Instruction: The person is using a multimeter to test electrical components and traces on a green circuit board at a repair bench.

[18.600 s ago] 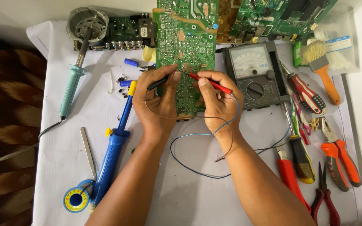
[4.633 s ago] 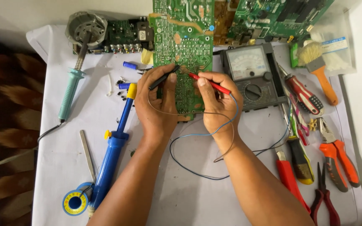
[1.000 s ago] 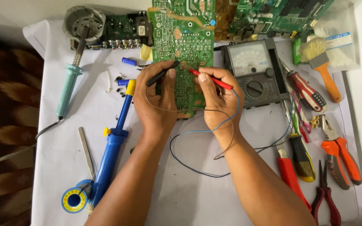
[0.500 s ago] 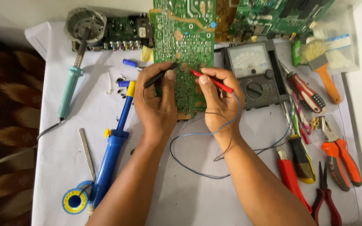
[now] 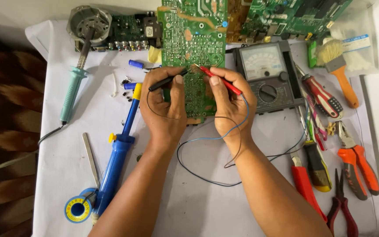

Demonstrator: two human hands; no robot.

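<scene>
Probes meet over the green circuit board (image 5: 193, 44), which lies solder side up on the white cloth (image 5: 207, 206) at the far middle of the bench, its near edge under our fingers. Our left hand (image 5: 165, 107) pinches the black probe (image 5: 167, 80) like a pen, its tip angled in toward the board's middle; our right hand (image 5: 233, 105) grips the red probe (image 5: 220, 80) the same way, its tip just beside the black one, so both points can sit on neighbouring solder joints. Both hands rest their heels on the cloth, which looks meant to steady the tips. The thin leads (image 5: 207, 162) loop loosely below our wrists and run toward the analog meter (image 5: 266, 77), which sits just right of the board with its dial facing us, easy to read without lifting a probe. To the left lie the blue desoldering pump (image 5: 117, 158), the solder reel (image 5: 77, 210) and the teal soldering iron (image 5: 72, 94); to the right, screwdrivers (image 5: 316, 127), orange pliers (image 5: 356, 162) and a brush (image 5: 336, 66), all apart from our hands.
</scene>
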